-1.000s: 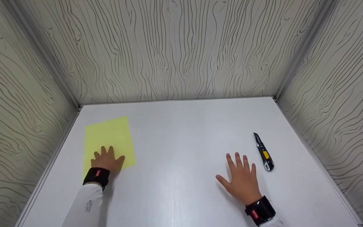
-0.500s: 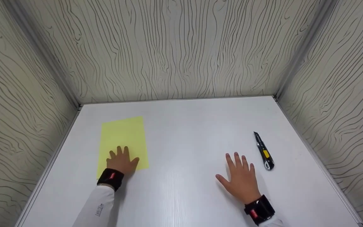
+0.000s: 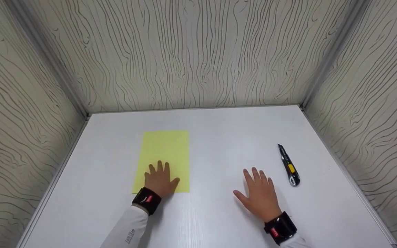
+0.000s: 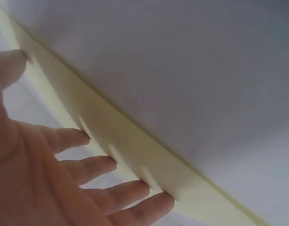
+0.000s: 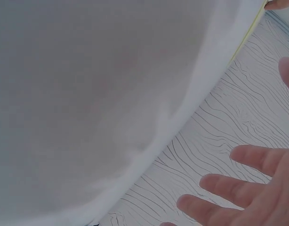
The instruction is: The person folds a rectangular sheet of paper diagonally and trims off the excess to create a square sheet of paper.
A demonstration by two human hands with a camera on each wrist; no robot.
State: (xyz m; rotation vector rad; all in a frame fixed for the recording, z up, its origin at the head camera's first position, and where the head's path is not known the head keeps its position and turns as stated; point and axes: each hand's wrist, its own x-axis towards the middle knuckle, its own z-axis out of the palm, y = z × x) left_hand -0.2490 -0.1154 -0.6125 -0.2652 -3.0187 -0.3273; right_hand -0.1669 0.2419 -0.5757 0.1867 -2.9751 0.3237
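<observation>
A sheet of yellow paper (image 3: 165,146) lies flat on the white table, left of the middle. My left hand (image 3: 159,181) rests on its lower part with fingers spread and straight. In the left wrist view the fingertips (image 4: 164,200) meet the yellow sheet (image 4: 111,120). My right hand (image 3: 261,198) is palm down on the right side, fingers spread, holding nothing; the right wrist view shows its fingers (image 5: 220,188) extended. To the right of that hand lies a black utility knife (image 3: 289,166) with a yellow slider, its tip pointing away from me.
The white table (image 3: 219,137) is enclosed by a wood-grain patterned back wall (image 3: 198,55) and two side walls with grey metal corner posts (image 3: 336,51). Black bands (image 3: 146,200) wrap both wrists over white sleeves.
My left hand has slid the yellow paper to the right across the table, and the sheet has turned straighter. The right hand has shifted slightly left. The knife has stayed put.
</observation>
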